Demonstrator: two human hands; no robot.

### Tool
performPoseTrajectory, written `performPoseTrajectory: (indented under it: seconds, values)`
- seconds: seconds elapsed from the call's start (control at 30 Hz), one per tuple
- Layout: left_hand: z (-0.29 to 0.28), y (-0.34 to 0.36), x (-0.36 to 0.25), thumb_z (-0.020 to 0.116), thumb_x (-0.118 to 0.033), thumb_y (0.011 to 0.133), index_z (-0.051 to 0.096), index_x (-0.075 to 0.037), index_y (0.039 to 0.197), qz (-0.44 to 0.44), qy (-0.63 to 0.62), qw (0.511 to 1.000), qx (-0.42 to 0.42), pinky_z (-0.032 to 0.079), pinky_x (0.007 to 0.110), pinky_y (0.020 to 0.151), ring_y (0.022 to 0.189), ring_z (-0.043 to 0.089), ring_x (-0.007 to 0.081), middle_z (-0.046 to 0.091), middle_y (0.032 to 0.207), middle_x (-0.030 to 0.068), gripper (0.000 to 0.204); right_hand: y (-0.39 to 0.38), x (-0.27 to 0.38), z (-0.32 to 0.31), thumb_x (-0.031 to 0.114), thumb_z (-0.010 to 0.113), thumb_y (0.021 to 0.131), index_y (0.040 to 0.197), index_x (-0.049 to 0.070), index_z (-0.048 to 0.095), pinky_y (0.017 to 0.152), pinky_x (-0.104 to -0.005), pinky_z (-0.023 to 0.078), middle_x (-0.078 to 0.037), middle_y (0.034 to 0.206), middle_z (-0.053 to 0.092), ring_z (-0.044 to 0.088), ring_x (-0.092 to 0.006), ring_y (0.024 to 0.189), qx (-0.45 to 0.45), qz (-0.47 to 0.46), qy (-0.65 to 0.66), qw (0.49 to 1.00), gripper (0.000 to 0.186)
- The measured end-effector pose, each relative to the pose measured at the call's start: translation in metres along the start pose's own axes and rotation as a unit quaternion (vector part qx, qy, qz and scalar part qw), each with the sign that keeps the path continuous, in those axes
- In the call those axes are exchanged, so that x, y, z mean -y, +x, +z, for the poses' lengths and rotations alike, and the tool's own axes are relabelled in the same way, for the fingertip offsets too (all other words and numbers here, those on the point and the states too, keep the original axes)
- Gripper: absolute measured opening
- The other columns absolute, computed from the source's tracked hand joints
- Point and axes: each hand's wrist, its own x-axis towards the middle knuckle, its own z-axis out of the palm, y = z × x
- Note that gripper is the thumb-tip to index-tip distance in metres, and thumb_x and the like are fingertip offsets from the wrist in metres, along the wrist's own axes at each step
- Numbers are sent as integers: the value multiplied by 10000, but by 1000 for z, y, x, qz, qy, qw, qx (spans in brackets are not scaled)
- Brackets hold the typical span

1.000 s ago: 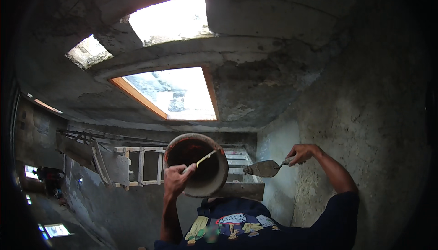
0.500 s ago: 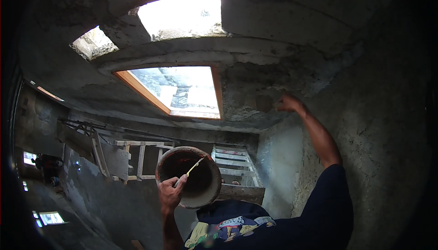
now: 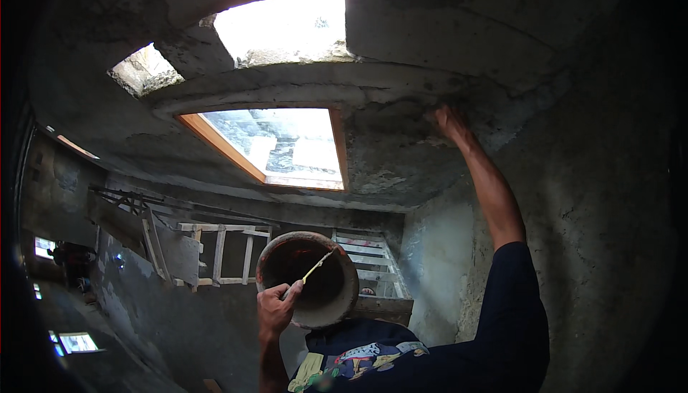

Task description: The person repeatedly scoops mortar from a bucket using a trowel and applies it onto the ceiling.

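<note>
My left hand (image 3: 276,310) is closed at the near left rim of a round, mortar-stained bucket (image 3: 345,303). A thin yellowish stick or cord (image 3: 313,271) runs from its fingers across the bucket's dark mouth to near the far rim; its exact kind is unclear. The bucket tilts toward me, its inside dark with some reddish marks. My right arm reaches up and out to the rough grey wall (image 3: 401,135). There my right hand (image 3: 451,122) is closed against a darker patch to the right of the window; what it holds, if anything, is too dark to tell.
A wood-framed window (image 3: 340,149) sits in the wall, with a larger bright opening (image 3: 287,29) and a small one (image 3: 147,70) above. Below are a wooden ladder-like frame (image 3: 221,253), a slatted wooden structure (image 3: 373,260) and a grey side wall (image 3: 437,264).
My right hand has moved up along the wall from beside the window's lower part to near its top edge. My left hand and the bucket have shifted slightly right in view.
</note>
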Motion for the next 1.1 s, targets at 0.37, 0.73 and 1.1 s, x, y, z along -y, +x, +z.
performPoseTrajectory:
  seconds: [0.37, 0.73, 1.1]
  values:
    - [-1, -2, -19, 661, -435, 894, 568, 49, 646, -10, -39, 999, 13, 312, 321, 434, 486, 354, 69, 358, 488, 34, 552, -11, -13, -104, 282, 747, 747, 1172, 150, 668, 838, -424, 521, -139, 1038, 685, 655, -317, 980, -16, 15, 92, 996, 453]
    - [3, -1, -8, 635, -450, 921, 601, 43, 700, 41, 1, 999, 29, 311, 336, 458, 492, 355, 83, 393, 488, 69, 541, -162, 23, -128, 326, 743, 780, 1238, 109, 628, 815, -397, 521, -171, 1047, 651, 647, -326, 973, -66, 111, 231, 964, 520]
    - [19, 6, -18, 482, -342, 1014, 560, 28, 793, 154, -37, 986, 58, 370, 404, 528, 504, 423, 278, 490, 590, 174, 438, -329, 169, -229, 293, 743, 697, 1100, 94, 712, 742, -372, 524, -146, 902, 705, 672, -290, 819, 255, 67, 383, 885, 450]
